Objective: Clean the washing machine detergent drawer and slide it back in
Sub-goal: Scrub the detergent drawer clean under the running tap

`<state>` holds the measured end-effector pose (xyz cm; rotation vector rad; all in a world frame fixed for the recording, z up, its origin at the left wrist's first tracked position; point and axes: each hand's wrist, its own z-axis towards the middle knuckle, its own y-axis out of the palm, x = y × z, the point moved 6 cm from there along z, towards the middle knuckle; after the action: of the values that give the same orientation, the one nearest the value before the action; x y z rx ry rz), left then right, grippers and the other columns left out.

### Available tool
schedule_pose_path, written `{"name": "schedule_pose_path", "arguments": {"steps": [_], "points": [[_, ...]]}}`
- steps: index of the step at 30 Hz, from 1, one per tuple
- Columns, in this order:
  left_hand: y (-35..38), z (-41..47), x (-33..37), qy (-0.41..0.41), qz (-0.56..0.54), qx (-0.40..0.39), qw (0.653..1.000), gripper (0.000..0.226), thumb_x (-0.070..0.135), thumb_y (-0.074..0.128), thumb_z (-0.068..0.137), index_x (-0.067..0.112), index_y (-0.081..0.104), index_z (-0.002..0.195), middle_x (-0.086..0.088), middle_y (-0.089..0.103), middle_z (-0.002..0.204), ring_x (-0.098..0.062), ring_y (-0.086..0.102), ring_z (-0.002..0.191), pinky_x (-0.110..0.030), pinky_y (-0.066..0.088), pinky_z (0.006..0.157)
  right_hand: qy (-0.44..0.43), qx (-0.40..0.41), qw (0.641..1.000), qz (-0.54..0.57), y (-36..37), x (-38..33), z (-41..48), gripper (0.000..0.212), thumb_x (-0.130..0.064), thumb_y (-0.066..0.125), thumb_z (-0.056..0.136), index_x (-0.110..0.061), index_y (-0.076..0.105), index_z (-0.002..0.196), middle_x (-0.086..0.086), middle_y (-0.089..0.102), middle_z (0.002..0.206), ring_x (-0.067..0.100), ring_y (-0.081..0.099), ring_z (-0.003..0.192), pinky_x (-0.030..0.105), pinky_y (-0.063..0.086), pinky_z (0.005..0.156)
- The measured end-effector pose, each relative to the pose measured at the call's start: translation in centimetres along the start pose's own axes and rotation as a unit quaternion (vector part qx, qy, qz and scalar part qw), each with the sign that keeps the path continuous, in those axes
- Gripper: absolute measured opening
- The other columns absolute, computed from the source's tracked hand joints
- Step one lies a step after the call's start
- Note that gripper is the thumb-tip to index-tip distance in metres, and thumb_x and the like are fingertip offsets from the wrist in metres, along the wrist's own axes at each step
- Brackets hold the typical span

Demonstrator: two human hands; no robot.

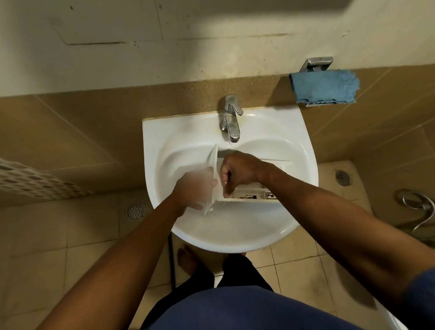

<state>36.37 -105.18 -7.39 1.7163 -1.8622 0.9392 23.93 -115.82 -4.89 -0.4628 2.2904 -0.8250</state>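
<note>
A white detergent drawer (250, 197) lies across the bowl of the white sink (243, 231), under the spout of the chrome tap (231, 121). Its front panel points left and stands on edge. My left hand (195, 193) grips that front panel from the left side. Above the drawer's compartments, my right hand (238, 169) is curled into a fist with the fingers turned down into the drawer. Whether it holds anything I cannot tell. Dark grime shows along the drawer's near wall. I see no running water.
A blue cloth (325, 87) hangs on a chrome holder on the wall to the right of the tap. A white perforated basket (14, 174) is at the left. Two floor drains and a chrome spray hose (420, 207) lie on the tiled floor.
</note>
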Motion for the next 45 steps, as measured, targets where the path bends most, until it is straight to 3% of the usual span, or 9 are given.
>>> {"name": "schedule_pose_path", "arguments": {"steps": [6, 10, 12, 18, 23, 28, 31, 35, 45], "points": [[0.2, -0.2, 0.0, 0.005, -0.004, -0.002, 1.000, 0.056, 0.037, 0.070, 0.096, 0.043, 0.051, 0.148, -0.004, 0.073, 0.101, -0.025, 0.074, 0.085, -0.035, 0.063, 0.062, 0.065, 0.229, 0.964, 0.118, 2.4, 3.6, -3.0, 0.026, -0.039, 0.082, 0.080, -0.023, 0.068, 0.066, -0.010, 0.064, 0.063, 0.010, 0.060, 0.063, 0.028, 0.046, 0.062], [-0.2, -0.1, -0.2, -0.002, -0.005, -0.001, 1.000, 0.056, 0.038, 0.071, 0.096, 0.044, 0.051, 0.147, -0.004, 0.074, 0.102, -0.025, 0.075, 0.086, -0.035, 0.063, 0.064, 0.130, 0.339, 0.875, 0.321, 0.4, 4.5, -2.1, 0.022, -0.024, 0.085, 0.083, -0.016, 0.068, 0.071, -0.004, 0.070, 0.065, 0.018, 0.070, 0.057, 0.031, 0.058, 0.060], [-0.2, -0.1, 0.0, -0.002, -0.003, -0.001, 1.000, 0.056, 0.038, 0.071, 0.095, 0.044, 0.051, 0.147, -0.004, 0.075, 0.101, -0.024, 0.075, 0.085, -0.036, 0.064, 0.065, 0.163, 0.327, 0.853, 0.372, -0.7, 5.0, -1.1, 0.017, -0.019, 0.086, 0.081, -0.013, 0.071, 0.075, 0.004, 0.074, 0.069, 0.024, 0.074, 0.060, 0.032, 0.059, 0.054], [0.0, -0.1, -0.1, -0.003, -0.005, 0.005, 1.000, 0.055, 0.038, 0.071, 0.095, 0.045, 0.051, 0.147, -0.002, 0.074, 0.103, -0.022, 0.074, 0.086, -0.034, 0.063, 0.063, 0.132, 0.316, 0.906, 0.251, 2.2, 3.0, -1.9, 0.015, -0.017, 0.081, 0.078, -0.029, 0.075, 0.070, -0.014, 0.073, 0.074, 0.006, 0.070, 0.070, 0.034, 0.060, 0.074], [0.1, 0.0, -0.3, -0.003, -0.007, 0.006, 1.000, 0.056, 0.040, 0.071, 0.095, 0.046, 0.051, 0.146, -0.003, 0.073, 0.106, -0.023, 0.074, 0.087, -0.034, 0.063, 0.063, 0.138, 0.361, 0.898, 0.210, 5.4, 1.0, -5.3, 0.010, -0.020, 0.077, 0.086, -0.027, 0.082, 0.090, -0.010, 0.079, 0.095, 0.008, 0.070, 0.075, 0.028, 0.058, 0.073], [0.1, 0.0, -0.3, -0.004, -0.004, 0.007, 1.000, 0.056, 0.042, 0.071, 0.095, 0.046, 0.051, 0.147, -0.005, 0.073, 0.108, -0.023, 0.074, 0.087, -0.034, 0.063, 0.062, 0.230, 0.403, 0.843, 0.274, 4.0, 2.2, -3.9, 0.004, -0.025, 0.079, 0.084, -0.026, 0.083, 0.083, -0.008, 0.079, 0.090, 0.016, 0.072, 0.084, 0.029, 0.055, 0.075], [0.0, 0.1, -0.1, 0.002, 0.007, 0.009, 1.000, 0.057, 0.041, 0.071, 0.095, 0.045, 0.049, 0.148, -0.003, 0.073, 0.105, -0.023, 0.074, 0.086, -0.035, 0.064, 0.064, 0.219, 0.405, 0.850, 0.258, 4.7, 1.3, -4.4, 0.008, -0.020, 0.077, 0.086, -0.022, 0.083, 0.091, -0.002, 0.079, 0.095, 0.018, 0.072, 0.086, 0.023, 0.046, 0.072], [0.1, 0.0, -0.2, 0.000, 0.007, 0.009, 1.000, 0.058, 0.041, 0.070, 0.095, 0.045, 0.049, 0.148, -0.002, 0.074, 0.104, -0.023, 0.074, 0.086, -0.037, 0.065, 0.067, 0.245, 0.409, 0.849, 0.226, 4.1, 1.6, -4.1, 0.011, -0.031, 0.074, 0.081, -0.030, 0.083, 0.086, -0.006, 0.079, 0.085, 0.021, 0.072, 0.082, 0.031, 0.057, 0.076], [0.1, -0.3, 0.0, 0.000, 0.015, 0.014, 1.000, 0.057, 0.041, 0.069, 0.096, 0.046, 0.048, 0.148, 0.000, 0.074, 0.102, -0.023, 0.073, 0.086, -0.033, 0.063, 0.062, 0.317, 0.388, 0.841, 0.205, 3.3, 2.8, -2.2, 0.022, -0.041, 0.073, 0.082, -0.024, 0.082, 0.093, 0.000, 0.079, 0.089, 0.026, 0.073, 0.089, 0.032, 0.055, 0.082]]}}
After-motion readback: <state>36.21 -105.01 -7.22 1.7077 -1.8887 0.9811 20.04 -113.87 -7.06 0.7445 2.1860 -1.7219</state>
